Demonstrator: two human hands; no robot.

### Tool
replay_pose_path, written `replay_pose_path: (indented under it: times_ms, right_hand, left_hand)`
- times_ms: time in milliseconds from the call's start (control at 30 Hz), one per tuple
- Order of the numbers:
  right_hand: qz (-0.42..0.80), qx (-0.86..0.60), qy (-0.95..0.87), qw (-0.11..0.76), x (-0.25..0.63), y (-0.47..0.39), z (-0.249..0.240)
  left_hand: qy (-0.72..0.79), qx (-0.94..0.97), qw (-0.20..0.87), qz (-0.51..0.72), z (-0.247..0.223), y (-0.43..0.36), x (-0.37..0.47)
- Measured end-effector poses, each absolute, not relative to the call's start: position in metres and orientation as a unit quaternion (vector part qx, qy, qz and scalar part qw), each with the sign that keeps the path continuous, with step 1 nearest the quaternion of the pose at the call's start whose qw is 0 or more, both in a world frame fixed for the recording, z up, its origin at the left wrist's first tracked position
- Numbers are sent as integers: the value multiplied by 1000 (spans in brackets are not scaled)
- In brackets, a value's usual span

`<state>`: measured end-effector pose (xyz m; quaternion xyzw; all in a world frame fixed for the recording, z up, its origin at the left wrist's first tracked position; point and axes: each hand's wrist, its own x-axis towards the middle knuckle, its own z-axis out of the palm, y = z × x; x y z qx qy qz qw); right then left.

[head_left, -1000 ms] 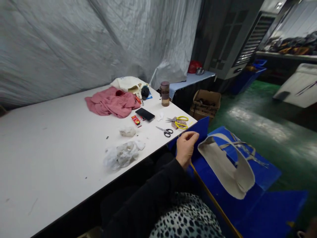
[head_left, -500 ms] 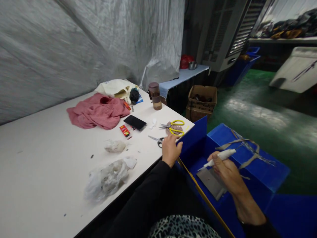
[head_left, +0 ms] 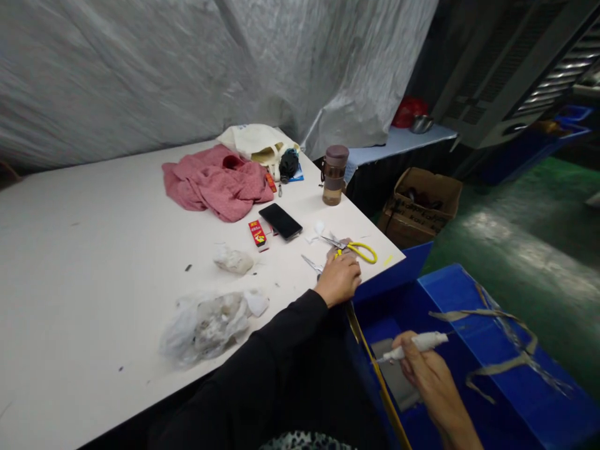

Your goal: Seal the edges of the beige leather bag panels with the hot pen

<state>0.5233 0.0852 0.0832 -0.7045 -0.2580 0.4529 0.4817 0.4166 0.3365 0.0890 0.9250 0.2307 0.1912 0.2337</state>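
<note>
Closed around a smooth, white, pen-shaped tool (head_left: pixel 429 341), the right grip (head_left: pixel 423 369) could scrape the flat grey piece (head_left: pixel 398 387) beneath it if the thin tip dips. The left grip (head_left: pixel 340 280) covers part of the metal-bladed, yellow-looped scissors (head_left: pixel 342 245), whether closed I cannot tell; a hasty sweep could knock them off the table (head_left: pixel 117 262).

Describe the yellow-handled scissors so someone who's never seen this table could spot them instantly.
Find the white table, then its right corner beside the open blue box. Near that corner, by the left hand, the yellow-handled scissors lie across a small brownish lump. Their yellow handles set them apart from the other scissors next to them, whose handles the hand mostly hides.
</note>
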Motion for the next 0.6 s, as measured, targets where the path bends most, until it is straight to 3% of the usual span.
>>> replay_pose_path:
  times_ms: [267,600]
  right_hand:
    - [465,-686,-391,400,502,148,78]
    - [435,-696,-432,373,488,186,69]
  left_hand:
    - [324,860,320,229,91,366,374]
    - [311,922,136,185,102,339,385]
